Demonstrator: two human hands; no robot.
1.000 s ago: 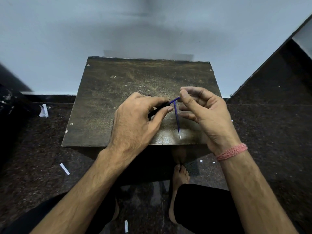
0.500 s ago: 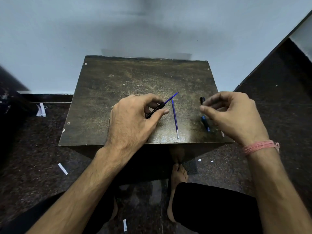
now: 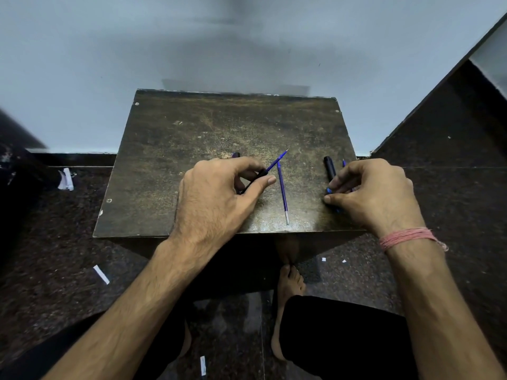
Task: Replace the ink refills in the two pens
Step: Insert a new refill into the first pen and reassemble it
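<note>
Lowered onto the tabletop (image 3: 192,149), right hand (image 3: 373,196) pinches the second pen (image 3: 330,168); left hand (image 3: 216,196) grips a black pen (image 3: 253,179) beside the loose refill (image 3: 282,193).

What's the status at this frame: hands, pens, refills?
Left hand grips black pen barrel, refill tip protruding. Right hand pinches second pen on table. Loose refill lies between hands. Nothing obstructing.

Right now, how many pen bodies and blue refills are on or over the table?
Black pen bodies: 2, one in the left hand, one pinched by the right hand
Blue refills: 2, one in the held body, one loose
Half-hidden bits, kind unclear: 2
Total: 6
</note>
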